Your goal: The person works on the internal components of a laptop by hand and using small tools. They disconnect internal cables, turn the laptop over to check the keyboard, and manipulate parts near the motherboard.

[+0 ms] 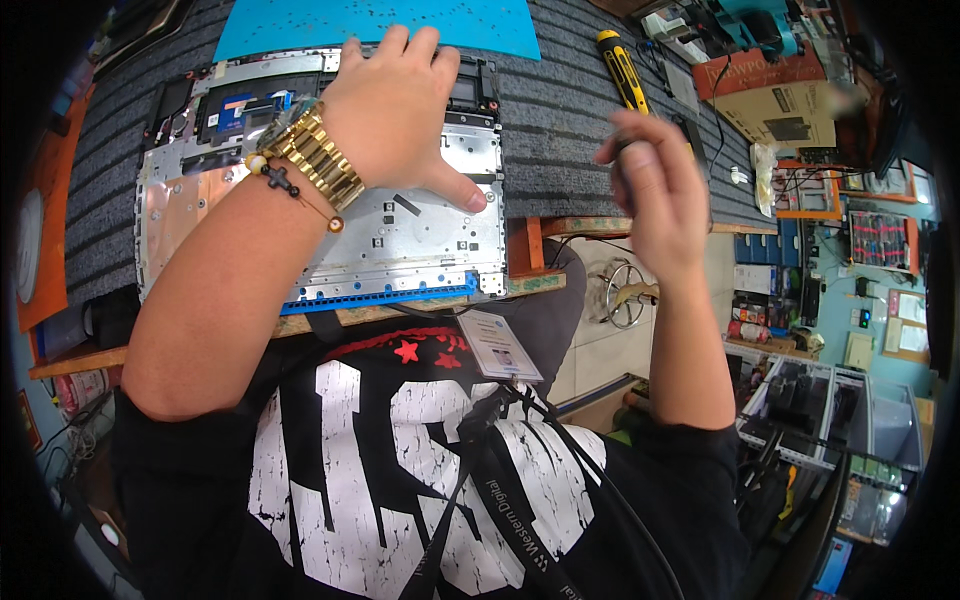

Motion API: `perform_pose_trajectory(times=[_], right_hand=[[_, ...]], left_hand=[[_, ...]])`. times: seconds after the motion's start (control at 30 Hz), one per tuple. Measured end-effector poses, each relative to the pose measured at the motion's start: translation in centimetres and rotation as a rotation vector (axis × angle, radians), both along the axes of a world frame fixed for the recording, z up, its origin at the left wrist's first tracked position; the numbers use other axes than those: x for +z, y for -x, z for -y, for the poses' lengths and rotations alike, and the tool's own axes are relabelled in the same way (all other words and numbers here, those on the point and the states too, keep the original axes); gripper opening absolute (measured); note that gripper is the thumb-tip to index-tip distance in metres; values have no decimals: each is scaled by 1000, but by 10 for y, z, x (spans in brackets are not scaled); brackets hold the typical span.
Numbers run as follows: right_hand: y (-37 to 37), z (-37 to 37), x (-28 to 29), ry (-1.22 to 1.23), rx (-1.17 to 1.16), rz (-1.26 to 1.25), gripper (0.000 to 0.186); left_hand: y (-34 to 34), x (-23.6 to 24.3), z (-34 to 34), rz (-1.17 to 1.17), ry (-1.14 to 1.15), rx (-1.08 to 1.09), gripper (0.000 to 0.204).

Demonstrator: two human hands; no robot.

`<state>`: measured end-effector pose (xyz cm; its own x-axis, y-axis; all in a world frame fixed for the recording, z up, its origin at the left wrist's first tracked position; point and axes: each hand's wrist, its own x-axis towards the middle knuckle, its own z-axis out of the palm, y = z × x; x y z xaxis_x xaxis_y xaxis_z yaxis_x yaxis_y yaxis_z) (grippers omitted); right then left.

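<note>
An opened laptop chassis point(440, 235) of silver metal lies on the grey ribbed mat, with a blue strip along its near edge. My left hand point(400, 120) rests on the chassis, fingers spread toward its far edge and thumb stretched to the right; it covers part of the inner parts. A gold watch and a beaded bracelet are on that wrist. Off to the right of the chassis, my right hand point(655, 185) is raised above the bench edge, fingers curled round a small dark object point(627, 170). Blur and the fingers hide its kind.
A yellow and black screwdriver point(622, 70) lies on the mat point(570, 150) at the far right. Beyond the chassis is a blue sheet point(380, 22) dotted with small screws. A cardboard box point(775, 105) stands at the far right. An ID card point(497, 345) hangs near the bench edge.
</note>
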<state>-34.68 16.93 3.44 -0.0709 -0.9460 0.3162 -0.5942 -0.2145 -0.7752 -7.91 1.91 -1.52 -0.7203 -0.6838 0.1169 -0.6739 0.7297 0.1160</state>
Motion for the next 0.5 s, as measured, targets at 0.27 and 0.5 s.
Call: perform_pose_trajectory(times=[0.27, 0.5], right_hand=[[26, 44, -6, 480, -130, 638, 58], [28, 48, -47, 443, -171, 540, 55]], left_hand=[[-3, 2, -1, 13, 15, -6, 154], [-6, -7, 1, -59, 66, -31, 152]])
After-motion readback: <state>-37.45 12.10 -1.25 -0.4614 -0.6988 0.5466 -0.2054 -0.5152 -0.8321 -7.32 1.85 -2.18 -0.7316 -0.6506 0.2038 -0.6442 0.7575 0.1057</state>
